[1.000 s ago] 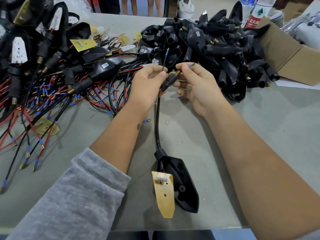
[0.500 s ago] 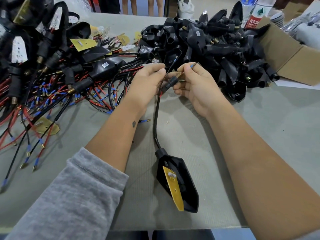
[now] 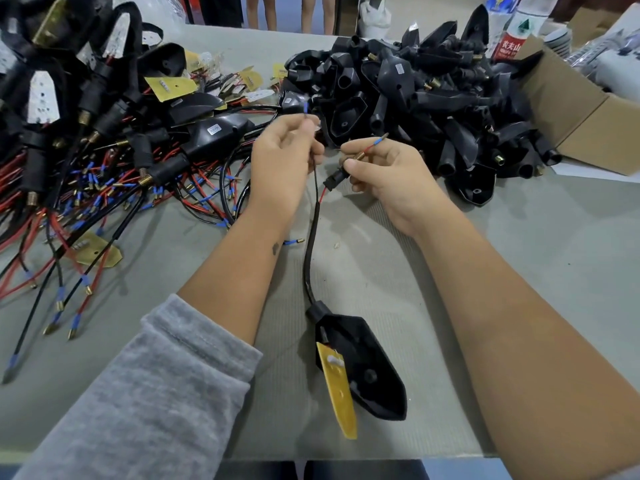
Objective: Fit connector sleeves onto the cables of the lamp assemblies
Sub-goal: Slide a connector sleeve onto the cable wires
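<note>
while both hands hover above the grey table, the left hand has its fingers curled inward, thumb and forefinger pinching a thin black wire whose blue-tipped end sticks up just past the fingertips; the right hand is also curled, thumb and forefinger pinching a small black connector sleeve with a brass threaded end, the other fingers folded beneath; a red wire with a blue tip comes out of the brass end, pointing up and right, and more red wire shows below the sleeve, meeting the black cable; that cable runs down between the forearms to a black lamp housing lying on the table near its front edge, a yellow board resting against its left side; pile of wired lamp assemblies with red and black leads at far left; heap of bare black housings at far right, beside a cardboard box; grey sleeve on the left forearm
</note>
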### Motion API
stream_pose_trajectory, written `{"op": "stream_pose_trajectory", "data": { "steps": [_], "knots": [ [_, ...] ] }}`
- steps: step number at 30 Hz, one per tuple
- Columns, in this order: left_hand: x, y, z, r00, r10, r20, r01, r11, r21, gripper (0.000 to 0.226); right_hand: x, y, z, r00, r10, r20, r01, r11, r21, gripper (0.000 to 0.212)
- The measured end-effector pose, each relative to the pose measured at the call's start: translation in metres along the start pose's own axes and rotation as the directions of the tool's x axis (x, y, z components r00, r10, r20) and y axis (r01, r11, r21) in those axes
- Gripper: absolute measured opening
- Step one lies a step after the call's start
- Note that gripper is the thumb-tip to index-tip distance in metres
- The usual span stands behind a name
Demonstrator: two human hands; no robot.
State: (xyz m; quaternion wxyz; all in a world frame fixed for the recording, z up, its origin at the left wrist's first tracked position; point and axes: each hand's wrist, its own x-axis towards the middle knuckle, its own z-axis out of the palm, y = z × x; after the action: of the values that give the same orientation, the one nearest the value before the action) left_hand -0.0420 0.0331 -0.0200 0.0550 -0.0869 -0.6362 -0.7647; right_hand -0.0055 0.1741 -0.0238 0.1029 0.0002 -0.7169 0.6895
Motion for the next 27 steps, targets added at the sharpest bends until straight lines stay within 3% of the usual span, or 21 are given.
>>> {"op": "stream_pose_trajectory", "data": {
  "steps": [3,7,11,18,27],
  "knots": [
    [0.0023,0.0002,-0.0042,0.998,0.039,-0.039,-0.041,0.998,-0.049,0.022,0.0022,0.0027,-0.0005,0.999,0.005,-0.037,-0.006,1.0,-0.011,0.014],
    [0.0013,-0.0002,-0.0039,0.998,-0.029,-0.055,0.029,1.0,-0.004,0.017,0.0024,0.0032,0.0001,0.999,-0.005,-0.04,0.003,0.999,-0.044,0.018],
    [0.0009,0.0017,-0.0028,0.996,-0.071,-0.057,0.07,0.997,-0.012,0.016,0.0011,0.0003,0.0012,0.999,0.028,-0.042,-0.028,0.999,0.021,0.025],
    [0.0025,0.0054,-0.0063,0.995,-0.014,-0.099,0.013,1.0,-0.014,0.014,-0.0021,-0.0045,0.0011,0.997,0.039,-0.071,-0.027,0.987,0.156,0.025],
    [0.0026,-0.0032,-0.0017,0.995,-0.036,0.098,-0.004,0.926,0.378,0.02,-0.0017,-0.0058,-0.0028,0.985,0.085,-0.151,-0.03,0.942,0.333,0.026]
  ]
}}
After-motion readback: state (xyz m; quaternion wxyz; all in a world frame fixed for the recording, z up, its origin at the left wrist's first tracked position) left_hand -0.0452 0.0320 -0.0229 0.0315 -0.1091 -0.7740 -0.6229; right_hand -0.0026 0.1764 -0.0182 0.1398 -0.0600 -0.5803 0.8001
